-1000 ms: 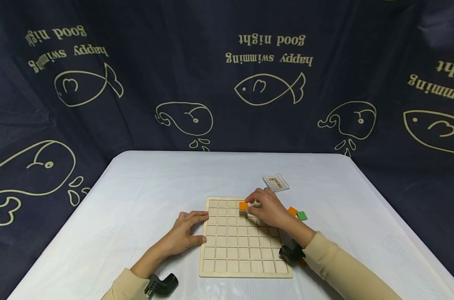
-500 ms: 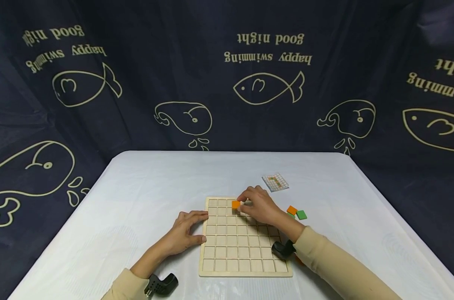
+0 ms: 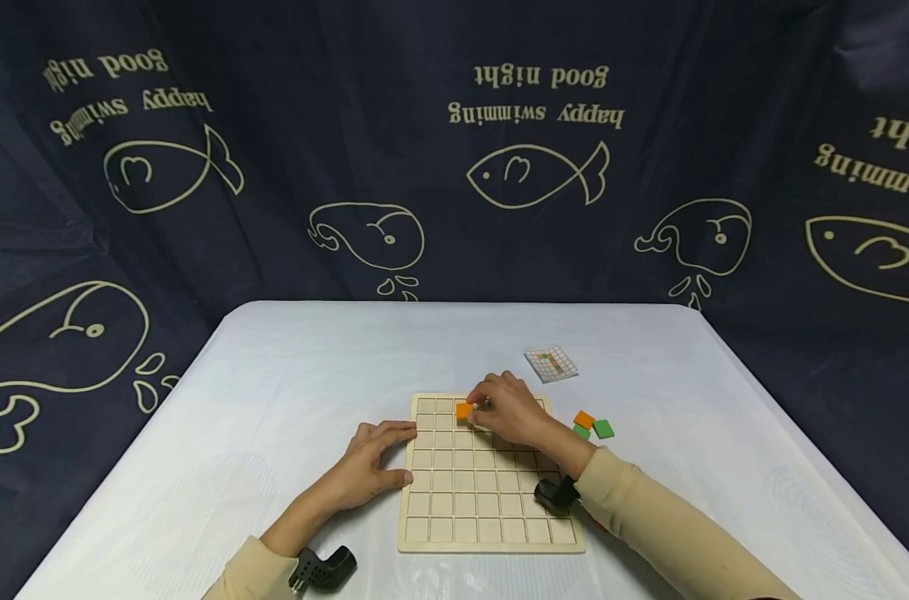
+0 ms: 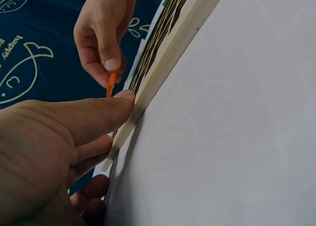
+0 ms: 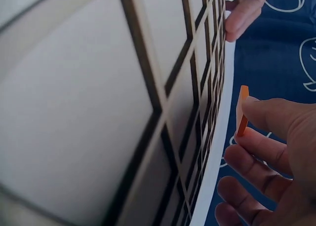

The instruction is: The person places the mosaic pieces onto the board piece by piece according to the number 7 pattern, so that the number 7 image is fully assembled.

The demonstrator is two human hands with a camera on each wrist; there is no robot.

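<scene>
Ahead of you: dark cloth backdrop, white desk.
Cloth bears pale fish, whales and upside-down lettering; it hangs behind your desk, past both sides.

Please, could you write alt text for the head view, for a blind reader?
A person's right hand pinches an orange tile over a wooden grid board, while the left hand touches its left edge. Another orange tile, two green tiles and a card lie on the white table.

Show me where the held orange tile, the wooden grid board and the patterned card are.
Held orange tile (image 3: 463, 412): head view, middle of its visible surface.
Wooden grid board (image 3: 465, 481): head view, a bare cell near its middle.
Patterned card (image 3: 551, 364): head view, middle of its printed side.
</scene>
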